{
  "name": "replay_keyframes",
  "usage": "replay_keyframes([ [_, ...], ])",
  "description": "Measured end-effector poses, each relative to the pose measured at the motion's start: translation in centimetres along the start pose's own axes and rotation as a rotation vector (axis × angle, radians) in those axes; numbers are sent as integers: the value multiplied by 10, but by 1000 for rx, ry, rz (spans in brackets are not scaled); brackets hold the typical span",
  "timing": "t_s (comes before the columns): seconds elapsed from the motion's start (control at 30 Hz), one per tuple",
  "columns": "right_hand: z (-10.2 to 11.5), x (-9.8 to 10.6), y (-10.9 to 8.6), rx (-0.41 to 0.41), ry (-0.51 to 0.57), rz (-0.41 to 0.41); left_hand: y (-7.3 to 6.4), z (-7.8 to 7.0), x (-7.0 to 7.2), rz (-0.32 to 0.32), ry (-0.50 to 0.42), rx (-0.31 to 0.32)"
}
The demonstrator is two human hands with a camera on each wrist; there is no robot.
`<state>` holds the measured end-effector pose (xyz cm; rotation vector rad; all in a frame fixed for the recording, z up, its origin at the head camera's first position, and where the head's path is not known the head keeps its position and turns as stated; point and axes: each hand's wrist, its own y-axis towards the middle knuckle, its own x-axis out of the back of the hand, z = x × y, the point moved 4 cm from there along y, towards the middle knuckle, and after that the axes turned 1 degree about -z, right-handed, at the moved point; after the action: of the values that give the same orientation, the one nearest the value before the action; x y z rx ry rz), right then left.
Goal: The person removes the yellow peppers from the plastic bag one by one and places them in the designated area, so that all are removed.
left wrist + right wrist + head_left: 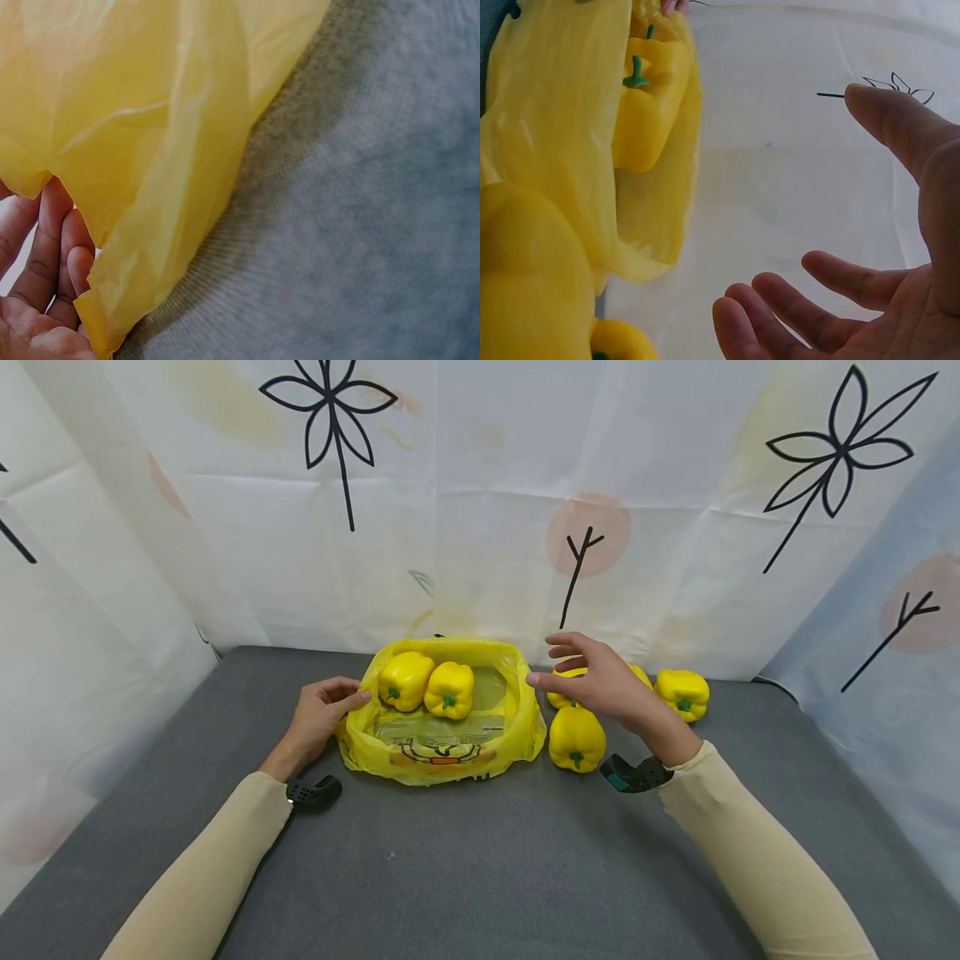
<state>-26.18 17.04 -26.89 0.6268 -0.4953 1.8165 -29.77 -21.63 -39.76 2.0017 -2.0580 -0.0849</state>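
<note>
A yellow plastic bag (442, 768) stands on the table with its mouth spread wide. Inside lie two yellow bell peppers, the left one (405, 681) touching the right one (450, 691). My left hand (318, 714) pinches the bag's left rim between thumb and fingers; in the left wrist view the yellow film (172, 150) covers part of the fingers. My right hand (603, 681) hovers right of the bag, thumb and fingers spread and holding nothing. Below it sits a yellow bell pepper (577, 739), and other peppers behind are partly hidden by the hand.
Another yellow bell pepper (681, 693) sits at the right end of the group, near the table's back edge. The grey table (465, 868) ends at a white patterned curtain (480, 527) hanging behind and along both sides. Each wrist wears a black band (633, 774).
</note>
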Motion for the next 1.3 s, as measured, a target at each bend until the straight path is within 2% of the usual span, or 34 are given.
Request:
replay_keyframes([
  [0.6, 23, -20, 36, 62, 104, 68, 0, 1, 0, -8, -15, 10],
  [0.83, 29, -33, 50, 45, 170, 84, 0, 1, 0, 4, -21, -2],
  [1.3, 21, -64, 76, -40, 307, 92, 0, 0, 0, -2, -7, 1],
])
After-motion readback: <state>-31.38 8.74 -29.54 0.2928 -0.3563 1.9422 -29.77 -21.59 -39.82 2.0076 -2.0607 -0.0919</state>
